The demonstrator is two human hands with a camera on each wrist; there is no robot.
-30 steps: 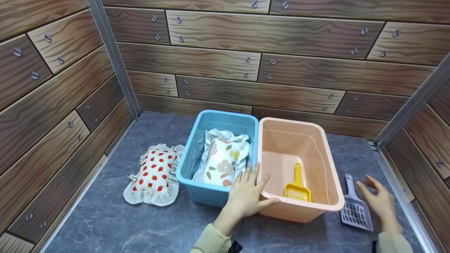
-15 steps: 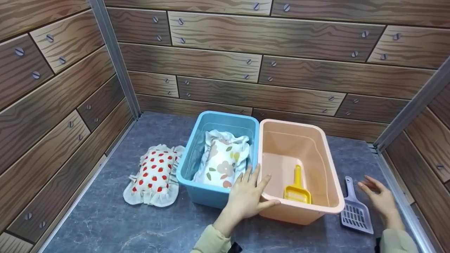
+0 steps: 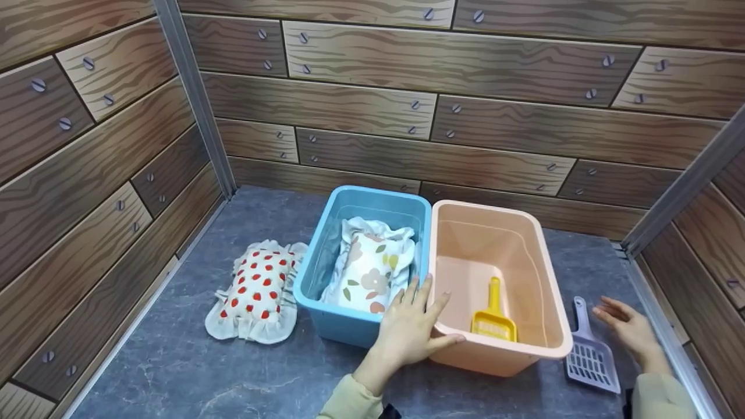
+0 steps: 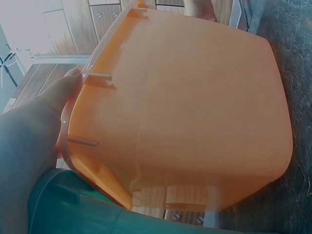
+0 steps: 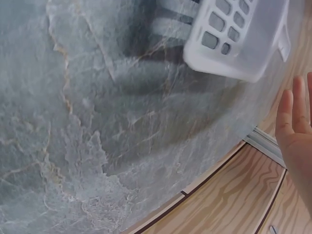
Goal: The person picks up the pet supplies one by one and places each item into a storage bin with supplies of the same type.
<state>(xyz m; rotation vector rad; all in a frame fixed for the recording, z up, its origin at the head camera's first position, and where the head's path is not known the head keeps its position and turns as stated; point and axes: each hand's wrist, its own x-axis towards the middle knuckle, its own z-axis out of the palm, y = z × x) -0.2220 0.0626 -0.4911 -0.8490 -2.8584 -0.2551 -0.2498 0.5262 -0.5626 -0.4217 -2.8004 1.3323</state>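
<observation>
My left hand (image 3: 407, 326) rests spread over the near rims where the blue bin (image 3: 349, 326) and the peach bin (image 3: 483, 355) meet, its thumb along the peach rim. In the left wrist view that thumb lies on the rim of the peach bin (image 4: 195, 97). A yellow litter scoop (image 3: 493, 320) stands inside the peach bin, handle toward the back. A flower-print pillow with ruffled edges (image 3: 366, 279) lies in the blue bin. My right hand (image 3: 631, 331) hovers with relaxed fingers beside a pale grey litter scoop (image 3: 592, 361) on the table, apart from it in the right wrist view.
A strawberry-print ruffled pillow (image 3: 259, 291) lies left of the blue bin on the dark marbled table (image 3: 192, 378). Wood-patterned walls (image 3: 361, 110) enclose the back and both sides, with a metal strip (image 3: 663, 326) along the right edge near my right hand.
My right hand has drifted slightly to the right, away from the grey scoop. The left hand keeps its place on the rims; the head view has tilted a little.
</observation>
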